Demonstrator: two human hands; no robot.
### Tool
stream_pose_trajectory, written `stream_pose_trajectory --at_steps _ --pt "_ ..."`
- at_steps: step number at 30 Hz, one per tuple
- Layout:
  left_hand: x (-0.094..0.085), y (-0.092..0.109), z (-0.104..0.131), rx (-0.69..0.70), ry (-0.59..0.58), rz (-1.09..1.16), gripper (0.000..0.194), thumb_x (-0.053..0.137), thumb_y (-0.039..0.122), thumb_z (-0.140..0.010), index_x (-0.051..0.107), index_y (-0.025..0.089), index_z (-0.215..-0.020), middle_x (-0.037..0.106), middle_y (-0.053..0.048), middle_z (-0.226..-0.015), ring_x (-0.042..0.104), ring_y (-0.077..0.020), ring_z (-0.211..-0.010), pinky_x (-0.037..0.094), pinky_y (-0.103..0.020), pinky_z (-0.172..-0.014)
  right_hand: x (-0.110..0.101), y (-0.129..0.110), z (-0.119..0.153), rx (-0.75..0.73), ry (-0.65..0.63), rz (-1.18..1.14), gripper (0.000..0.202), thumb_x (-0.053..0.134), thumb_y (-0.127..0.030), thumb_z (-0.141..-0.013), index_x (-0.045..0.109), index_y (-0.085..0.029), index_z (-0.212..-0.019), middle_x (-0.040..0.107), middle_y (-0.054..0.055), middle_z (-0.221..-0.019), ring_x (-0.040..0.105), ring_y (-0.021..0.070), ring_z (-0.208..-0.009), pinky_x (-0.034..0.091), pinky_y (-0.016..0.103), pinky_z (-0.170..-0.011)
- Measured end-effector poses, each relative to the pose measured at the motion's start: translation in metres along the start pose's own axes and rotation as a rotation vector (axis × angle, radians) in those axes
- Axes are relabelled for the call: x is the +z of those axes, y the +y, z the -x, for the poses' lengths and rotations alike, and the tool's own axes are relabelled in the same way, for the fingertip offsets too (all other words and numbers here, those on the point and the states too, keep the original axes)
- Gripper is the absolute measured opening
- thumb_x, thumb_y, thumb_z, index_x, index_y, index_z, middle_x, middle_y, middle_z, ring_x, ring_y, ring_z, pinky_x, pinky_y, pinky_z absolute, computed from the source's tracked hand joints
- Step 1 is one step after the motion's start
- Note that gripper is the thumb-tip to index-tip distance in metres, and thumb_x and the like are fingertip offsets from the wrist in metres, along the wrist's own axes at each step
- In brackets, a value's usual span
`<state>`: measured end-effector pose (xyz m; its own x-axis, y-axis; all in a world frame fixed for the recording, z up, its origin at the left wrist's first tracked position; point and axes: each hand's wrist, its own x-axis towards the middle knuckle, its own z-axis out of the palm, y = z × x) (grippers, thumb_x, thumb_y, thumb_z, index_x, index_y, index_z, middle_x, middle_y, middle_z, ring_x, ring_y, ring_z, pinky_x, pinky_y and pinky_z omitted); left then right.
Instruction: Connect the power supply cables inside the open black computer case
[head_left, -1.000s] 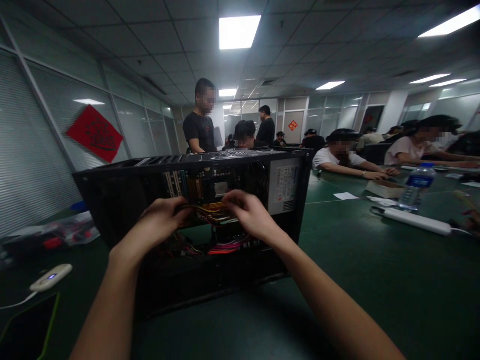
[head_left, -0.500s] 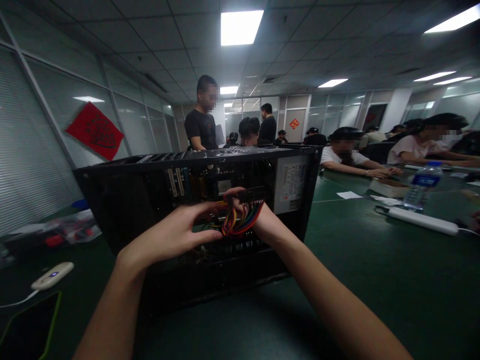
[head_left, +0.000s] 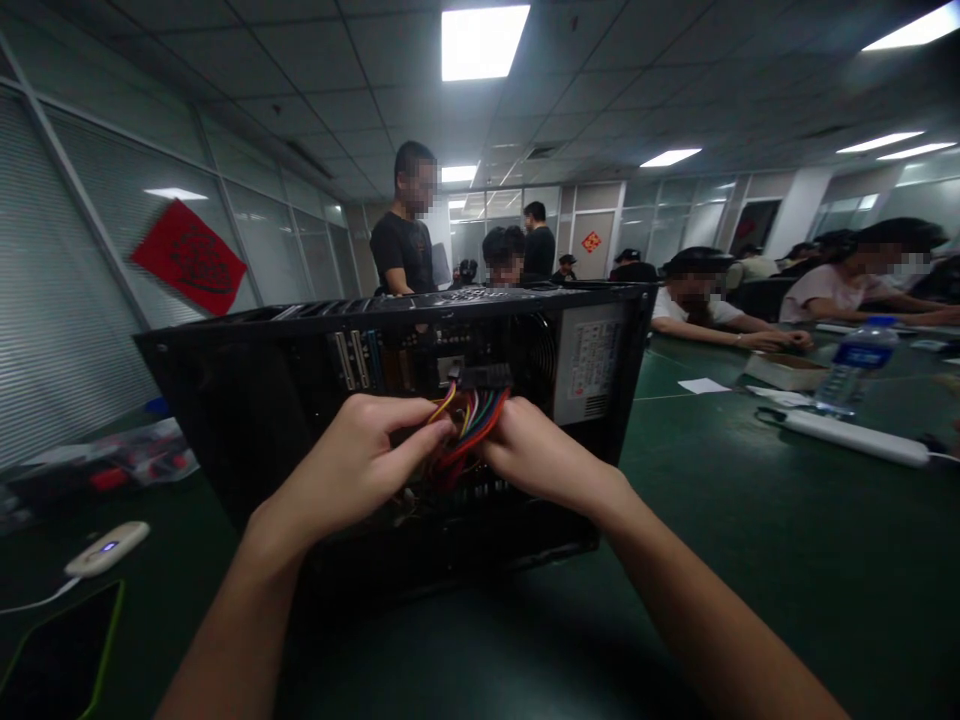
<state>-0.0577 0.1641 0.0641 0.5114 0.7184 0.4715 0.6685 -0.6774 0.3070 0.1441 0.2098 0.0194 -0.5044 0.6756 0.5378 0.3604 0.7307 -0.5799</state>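
Note:
An open computer case (head_left: 217, 420) stands before me, its inside facing me. My left hand (head_left: 390, 445) pinches thin yellow and purple wires (head_left: 444, 402) that run up to a small dark plug (head_left: 454, 374). My right hand (head_left: 536, 445) is closed at the bundle of coloured power cables (head_left: 487, 418), whose wide black connector (head_left: 486, 377) points upward beside the small plug. The fingertips of my right hand are hidden behind the cables. Behind them are the motherboard slots (head_left: 356, 360) and, at the right, the power supply (head_left: 592, 365).
At the left lie a phone (head_left: 60, 650), a white device with a cord (head_left: 109, 550) and plastic-bagged parts (head_left: 112, 465). A power strip (head_left: 847, 437), a water bottle (head_left: 859, 365) and a cardboard box (head_left: 784, 372) are on the right. Other people sit and stand beyond.
My left thumb and fingers have closed on the thin wires. My right hand has drawn back from behind the connector and now grips the bundle lower down. The small plug has come into view.

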Motion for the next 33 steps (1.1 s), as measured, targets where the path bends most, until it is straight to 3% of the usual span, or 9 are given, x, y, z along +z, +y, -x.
stream_pose_trajectory --at_steps 5,9,13,18,23,27,29,33 --pt "-0.006 0.003 0.005 -0.033 0.080 -0.023 0.035 0.051 0.039 -0.095 0.071 0.015 -0.081 0.067 0.002 -0.069 0.058 -0.0108 -0.062 0.041 -0.019 -0.058 -0.025 -0.021 0.019 -0.019 0.130 0.239 0.019 0.056 -0.032 -0.094 0.066 -0.022 -0.107 0.070 0.005 -0.091 0.065 0.0207 -0.081 0.050 0.033 -0.074" --pt "-0.006 0.004 0.007 -0.010 0.055 -0.030 0.033 0.052 0.040 -0.095 0.072 0.016 -0.084 0.070 0.001 -0.073 0.060 -0.0114 -0.064 0.043 -0.019 -0.060 -0.029 -0.024 0.023 -0.123 0.334 0.373 0.031 0.059 -0.030 -0.092 0.058 -0.025 -0.123 0.064 0.008 -0.112 0.064 0.0255 -0.097 0.053 0.037 -0.078" --pt "-0.005 0.008 0.006 0.005 0.066 -0.035 0.033 0.053 0.041 -0.095 0.073 0.016 -0.085 0.072 0.000 -0.076 0.063 -0.0124 -0.067 0.045 -0.020 -0.062 -0.018 -0.017 0.016 -0.219 0.257 0.631 0.040 0.054 -0.019 -0.093 0.051 -0.027 -0.132 0.051 0.009 -0.135 0.057 0.0254 -0.113 0.056 0.035 -0.079" --pt "-0.014 0.008 0.010 -0.086 0.068 0.012 0.030 0.056 0.043 -0.092 0.074 0.019 -0.097 0.074 -0.001 -0.085 0.066 -0.0156 -0.075 0.048 -0.021 -0.066 -0.010 -0.007 0.007 -0.205 0.212 0.828 0.018 0.049 -0.019 -0.097 0.062 -0.019 -0.109 0.060 0.010 -0.118 0.059 0.0217 -0.100 0.053 0.029 -0.068" --pt "-0.020 -0.004 0.009 -0.219 0.049 0.097 0.036 0.049 0.045 -0.093 0.073 0.017 -0.097 0.072 -0.002 -0.079 0.065 -0.0169 -0.073 0.050 -0.026 -0.069 0.004 0.012 -0.002 -0.224 0.244 0.753 0.017 0.047 -0.020 -0.099 0.062 -0.016 -0.107 0.061 0.010 -0.110 0.059 0.0189 -0.094 0.051 0.031 -0.076" --pt "0.001 -0.021 -0.002 -0.298 -0.017 0.060 0.032 0.047 0.039 -0.092 0.072 0.019 -0.093 0.075 -0.004 -0.090 0.066 -0.0195 -0.080 0.051 -0.030 -0.076 0.025 0.027 -0.011 -0.124 0.104 0.764 0.020 0.045 -0.013 -0.097 0.062 -0.014 -0.108 0.060 0.012 -0.114 0.060 0.0198 -0.099 0.051 0.030 -0.079" --pt "0.017 -0.034 -0.008 -0.343 -0.058 -0.045 0.029 0.047 0.032 -0.091 0.073 0.019 -0.093 0.075 -0.005 -0.096 0.066 -0.0211 -0.087 0.049 -0.031 -0.080 0.032 0.034 -0.014 -0.059 -0.038 0.795 0.019 0.047 -0.012 -0.095 0.063 -0.014 -0.104 0.061 0.013 -0.114 0.060 0.0227 -0.103 0.051 0.031 -0.079" --pt "0.045 -0.059 -0.015 -0.423 -0.173 -0.201 0.029 0.046 0.028 -0.090 0.072 0.019 -0.081 0.074 -0.007 -0.083 0.065 -0.0200 -0.075 0.043 -0.029 -0.069 0.035 0.047 -0.011 0.132 -0.359 0.695 0.025 0.049 -0.009 -0.091 0.065 -0.016 -0.110 0.068 0.013 -0.109 0.067 0.0239 -0.096 0.049 0.029 -0.073"
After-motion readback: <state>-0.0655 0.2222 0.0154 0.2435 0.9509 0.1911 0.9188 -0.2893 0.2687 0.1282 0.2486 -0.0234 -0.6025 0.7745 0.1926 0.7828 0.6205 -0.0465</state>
